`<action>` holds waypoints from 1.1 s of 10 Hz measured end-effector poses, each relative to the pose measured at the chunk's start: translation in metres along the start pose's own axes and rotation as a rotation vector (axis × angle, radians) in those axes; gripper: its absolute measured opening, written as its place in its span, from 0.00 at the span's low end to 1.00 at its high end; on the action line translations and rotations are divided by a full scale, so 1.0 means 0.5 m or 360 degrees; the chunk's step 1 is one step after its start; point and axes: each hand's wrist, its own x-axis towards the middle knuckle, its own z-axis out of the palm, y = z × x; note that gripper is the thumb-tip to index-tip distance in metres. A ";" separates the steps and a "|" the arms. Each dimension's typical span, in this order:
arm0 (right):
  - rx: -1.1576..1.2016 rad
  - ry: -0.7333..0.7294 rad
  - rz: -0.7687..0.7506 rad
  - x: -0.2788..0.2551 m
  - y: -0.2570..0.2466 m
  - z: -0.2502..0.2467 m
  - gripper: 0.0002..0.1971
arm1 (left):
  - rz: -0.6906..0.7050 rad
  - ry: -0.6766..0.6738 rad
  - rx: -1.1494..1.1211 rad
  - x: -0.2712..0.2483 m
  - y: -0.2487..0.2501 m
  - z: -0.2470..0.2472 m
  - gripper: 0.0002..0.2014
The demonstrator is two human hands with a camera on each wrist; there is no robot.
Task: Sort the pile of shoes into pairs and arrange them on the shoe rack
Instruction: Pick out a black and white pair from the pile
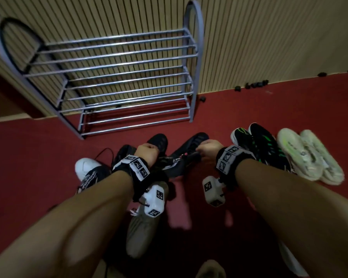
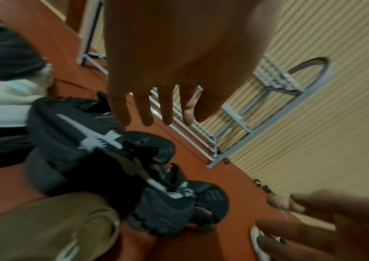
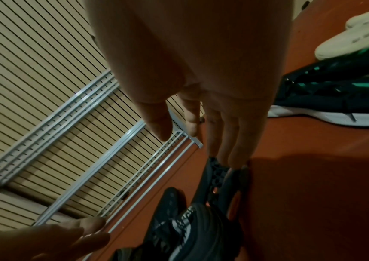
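Observation:
The grey metal shoe rack (image 1: pixel 117 81) stands bare against the slatted wall. Two black mesh shoes (image 1: pixel 159 143) (image 1: pixel 191 147) lie in the pile on the red floor in front of it. My left hand (image 1: pixel 147 152) hovers over the left one; in the left wrist view its fingers (image 2: pixel 145 113) are straight and hold nothing. My right hand (image 1: pixel 209 148) reaches down to the right black shoe (image 3: pixel 219 176). Its fingertips (image 3: pixel 232 155) are at the shoe's toe and the thumb stands apart. A black shoe with a white cross mark (image 2: pixel 85 141) lies under my left wrist.
A black-and-green pair (image 1: pixel 259 145) and a cream pair (image 1: pixel 309 155) lie side by side at the right. A white-toed black shoe (image 1: pixel 88 169) lies at the left. A khaki shoe (image 1: pixel 141 233) lies under my left forearm. Small black bits (image 1: pixel 255 84) lie along the wall base.

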 end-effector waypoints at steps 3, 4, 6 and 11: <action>0.0038 -0.0073 0.0228 0.025 0.069 0.080 0.21 | -0.0082 -0.0130 -0.0011 0.015 -0.092 0.005 0.05; -0.0006 -0.0051 0.0229 0.009 0.063 0.103 0.21 | -0.0082 -0.0141 -0.0043 0.017 -0.111 -0.012 0.05; -0.0477 0.0035 -0.0085 -0.041 0.044 0.122 0.19 | -0.0111 -0.0100 -0.0071 -0.014 -0.161 -0.073 0.08; 0.0268 0.0007 0.0088 -0.018 0.044 0.188 0.14 | -0.0189 -0.0005 -0.0112 -0.032 -0.235 -0.115 0.09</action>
